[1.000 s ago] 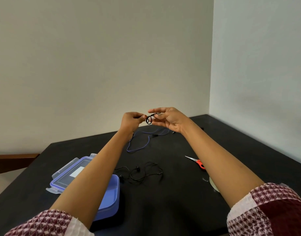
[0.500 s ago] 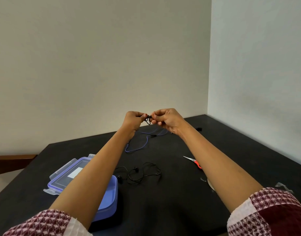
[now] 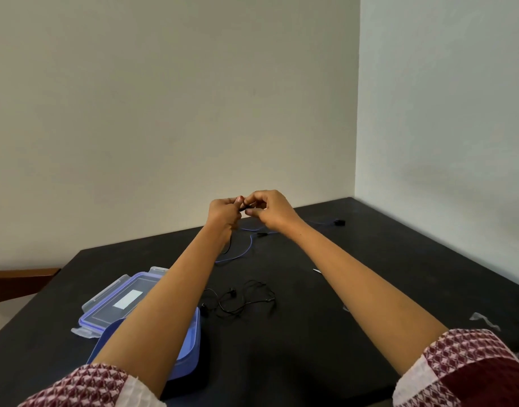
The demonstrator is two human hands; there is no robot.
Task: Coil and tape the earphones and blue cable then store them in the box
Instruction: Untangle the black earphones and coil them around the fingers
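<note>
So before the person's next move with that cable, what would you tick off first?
1. Both hands on the cable: ok. The left hand and right hand pinch a dark cable between them.
2. Coil tidy: cannot tell; fingers hide it.
3. Blue cable free to pull: ok, it lies slack on the table.
4. Earphones coiled: not ok, still a loose tangle.
5. Box open: ok, lid lies beside it.
6. Tape within reach: cannot tell.
</note>
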